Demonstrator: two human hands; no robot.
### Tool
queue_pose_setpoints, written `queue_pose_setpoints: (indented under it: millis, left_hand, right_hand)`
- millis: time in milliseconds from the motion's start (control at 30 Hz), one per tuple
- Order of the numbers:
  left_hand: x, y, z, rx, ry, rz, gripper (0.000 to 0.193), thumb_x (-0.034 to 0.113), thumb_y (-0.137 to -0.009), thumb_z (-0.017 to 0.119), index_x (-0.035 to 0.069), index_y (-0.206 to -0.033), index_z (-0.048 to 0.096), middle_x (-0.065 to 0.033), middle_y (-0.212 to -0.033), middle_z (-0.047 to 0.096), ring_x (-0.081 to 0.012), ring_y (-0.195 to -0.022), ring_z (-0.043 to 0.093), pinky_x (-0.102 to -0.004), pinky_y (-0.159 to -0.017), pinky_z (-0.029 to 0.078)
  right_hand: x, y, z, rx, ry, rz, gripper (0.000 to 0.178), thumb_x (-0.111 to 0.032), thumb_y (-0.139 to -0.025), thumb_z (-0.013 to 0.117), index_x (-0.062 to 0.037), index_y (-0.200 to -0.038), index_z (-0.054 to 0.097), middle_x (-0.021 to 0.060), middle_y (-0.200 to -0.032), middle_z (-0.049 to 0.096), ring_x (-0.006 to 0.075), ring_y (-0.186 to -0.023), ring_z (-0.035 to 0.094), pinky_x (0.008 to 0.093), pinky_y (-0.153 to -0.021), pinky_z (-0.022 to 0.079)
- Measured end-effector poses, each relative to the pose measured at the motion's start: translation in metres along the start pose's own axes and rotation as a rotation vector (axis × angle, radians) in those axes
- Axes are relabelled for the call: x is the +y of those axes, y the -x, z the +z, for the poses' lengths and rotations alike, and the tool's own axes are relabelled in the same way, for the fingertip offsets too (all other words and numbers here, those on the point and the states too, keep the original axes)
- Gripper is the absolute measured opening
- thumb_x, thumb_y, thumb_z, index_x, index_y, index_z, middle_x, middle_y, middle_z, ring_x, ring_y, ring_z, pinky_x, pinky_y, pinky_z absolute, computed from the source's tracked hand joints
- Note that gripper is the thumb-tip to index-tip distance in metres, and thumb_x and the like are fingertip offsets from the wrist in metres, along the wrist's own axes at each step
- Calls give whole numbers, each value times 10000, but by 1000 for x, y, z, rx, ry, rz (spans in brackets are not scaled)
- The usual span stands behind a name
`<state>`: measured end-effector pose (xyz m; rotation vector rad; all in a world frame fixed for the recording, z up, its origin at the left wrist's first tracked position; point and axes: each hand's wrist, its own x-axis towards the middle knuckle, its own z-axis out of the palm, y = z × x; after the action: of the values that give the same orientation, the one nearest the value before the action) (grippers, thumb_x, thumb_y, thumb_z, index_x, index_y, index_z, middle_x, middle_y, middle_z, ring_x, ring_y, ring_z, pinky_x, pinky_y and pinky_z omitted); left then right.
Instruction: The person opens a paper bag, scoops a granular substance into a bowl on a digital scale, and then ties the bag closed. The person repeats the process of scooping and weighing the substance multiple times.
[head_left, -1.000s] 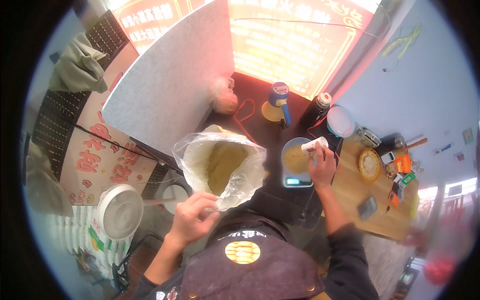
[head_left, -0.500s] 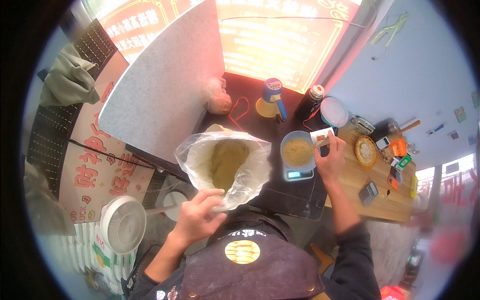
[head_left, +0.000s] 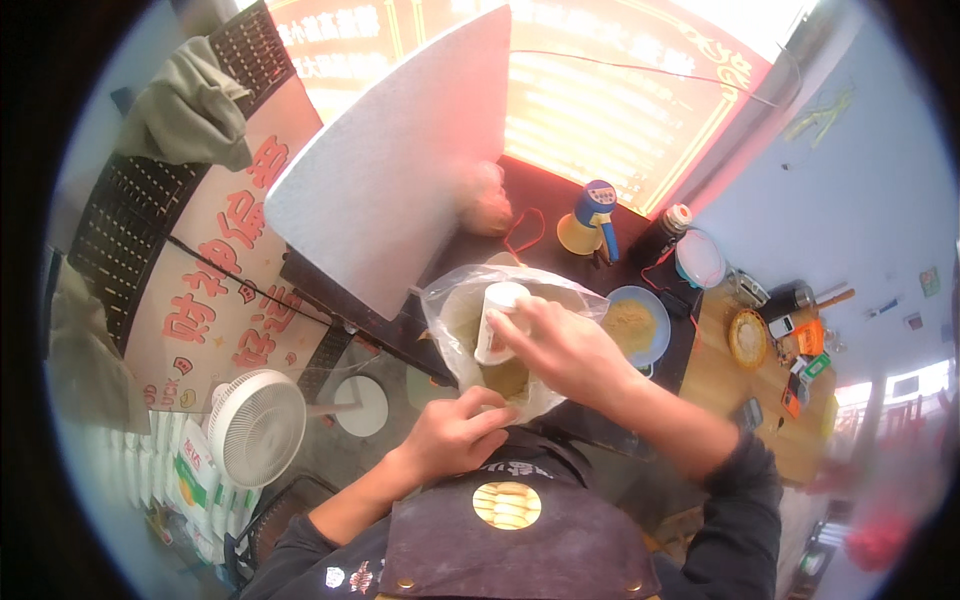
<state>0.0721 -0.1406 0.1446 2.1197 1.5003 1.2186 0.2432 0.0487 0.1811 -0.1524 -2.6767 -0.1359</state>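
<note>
A clear plastic bag (head_left: 447, 310) of yellowish powder stands open in front of me. My left hand (head_left: 452, 432) grips the bag's near rim. My right hand (head_left: 556, 343) holds a small white cup (head_left: 497, 319) over the bag's mouth, tipped down into the powder. To the right, a blue bowl (head_left: 637, 325) with the same yellowish powder sits on a small scale on the dark counter.
A yellow and blue megaphone (head_left: 590, 220), a dark bottle (head_left: 665, 230) and a white lidded dish (head_left: 699, 258) stand behind the bowl. A wooden table (head_left: 745, 385) at right carries small items. A large white board (head_left: 400, 170) leans at left; a white fan (head_left: 256, 428) stands on the floor.
My right hand left the bowl on the scale and swung left with the white cup into the bag's mouth. My left hand stayed on the bag's rim.
</note>
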Motion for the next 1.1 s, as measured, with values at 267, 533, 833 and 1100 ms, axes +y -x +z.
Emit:
queue_pose_setpoints:
  millis: [267,533,833,1100]
  left_hand:
    - [-11,14,11,-39,94,-80,331,68,-825,846,88,-1145,763,-65,-1087,750,-209,-666,737,-341,-625,599]
    - [-19,11,20,-72,112,-24,306,86,-826,842,98,-1116,742,-59,-1027,732,-275,-719,745,-380,-631,612]
    - [-30,10,25,-46,130,-8,250,123,-853,839,117,-1084,744,-69,-976,708,-290,-727,734,-396,-621,606]
    - [-27,3,22,-45,179,-66,195,170,-894,842,104,-1052,749,-48,-955,706,-254,-692,732,-364,-620,603]
  right_hand:
    - [-2,-10,110,-545,-67,411,419,-73,-920,709,-30,-1317,583,215,-1299,598,336,-1004,759,429,-833,644]
    - [5,5,149,-736,-44,372,333,-143,-1060,525,-61,-1359,647,178,-1428,603,348,-1338,586,448,-1112,485]
    - [4,16,131,-610,-471,488,328,-165,-982,634,-36,-1275,706,234,-1255,734,408,-1201,696,516,-995,540]
    - [3,18,160,-763,-610,493,448,-262,-852,755,-30,-1236,770,259,-1275,745,413,-1203,701,495,-1032,528]
